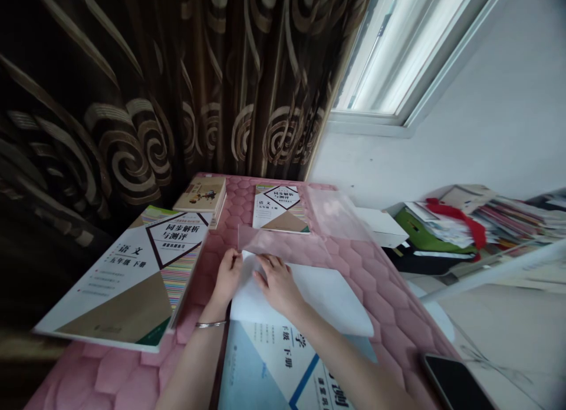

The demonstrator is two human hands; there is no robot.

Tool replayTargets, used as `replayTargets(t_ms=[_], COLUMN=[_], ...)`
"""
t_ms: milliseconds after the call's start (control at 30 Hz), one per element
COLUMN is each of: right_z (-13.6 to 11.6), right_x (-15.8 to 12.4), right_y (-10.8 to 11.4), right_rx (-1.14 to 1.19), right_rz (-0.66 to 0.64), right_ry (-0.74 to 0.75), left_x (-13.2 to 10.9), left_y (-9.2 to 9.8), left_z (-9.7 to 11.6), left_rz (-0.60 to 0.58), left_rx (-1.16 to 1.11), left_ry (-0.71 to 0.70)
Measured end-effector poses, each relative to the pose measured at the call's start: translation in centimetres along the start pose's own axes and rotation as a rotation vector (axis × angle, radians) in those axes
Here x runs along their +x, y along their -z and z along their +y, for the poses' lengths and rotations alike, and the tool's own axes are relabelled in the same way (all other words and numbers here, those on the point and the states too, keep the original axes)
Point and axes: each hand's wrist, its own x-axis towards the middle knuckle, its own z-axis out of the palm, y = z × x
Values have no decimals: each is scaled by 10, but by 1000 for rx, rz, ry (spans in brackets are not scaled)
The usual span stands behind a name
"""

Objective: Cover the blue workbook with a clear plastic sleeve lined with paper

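A workbook with a blue and white cover (252, 363) lies in front of me, its printed text sideways to my view. A blank white sheet (327, 292) covers its far part; I cannot tell whether it is a page or the cover's inner side. My left hand (227, 277), with a silver bracelet at the wrist, pinches that sheet's far left corner. Resting on the sheet, my right hand (278, 283) has its fingers spread, thumb toward the left hand. A clear plastic film (283, 245) extends beyond the sheet's far edge, partly hidden by it.
Pink quilted cloth (119, 371) covers the table. A large workbook (128, 280) lies left, a small book stack (203, 194) behind it. Another workbook (280, 208) and clear film (336, 212) lie at the back, beside a white box (380, 227). A phone (455, 383) lies front right.
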Motion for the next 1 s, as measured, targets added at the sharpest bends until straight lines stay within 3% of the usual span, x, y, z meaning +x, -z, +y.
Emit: replayTargets(t_ms=[167,367,633,833,1000], right_z=[-3,-2,-4,-5,-8], right_x=[19,36,34,31,29], right_y=[2,8,13,10,9], right_rx=[6,142,112,88,63], right_rz=[11,-37,-52,7,75], right_ry=[-106,-212,-275,-269,-276], left_x=[-2,0,2,7,7], left_y=[3,9,7,4,6], left_z=[2,5,10,0,6], left_rz=[-1,-67,-94,-13,-181], left_rx=[-94,-326,-460,-533,-641], left_ry=[-23,141,180,230,239])
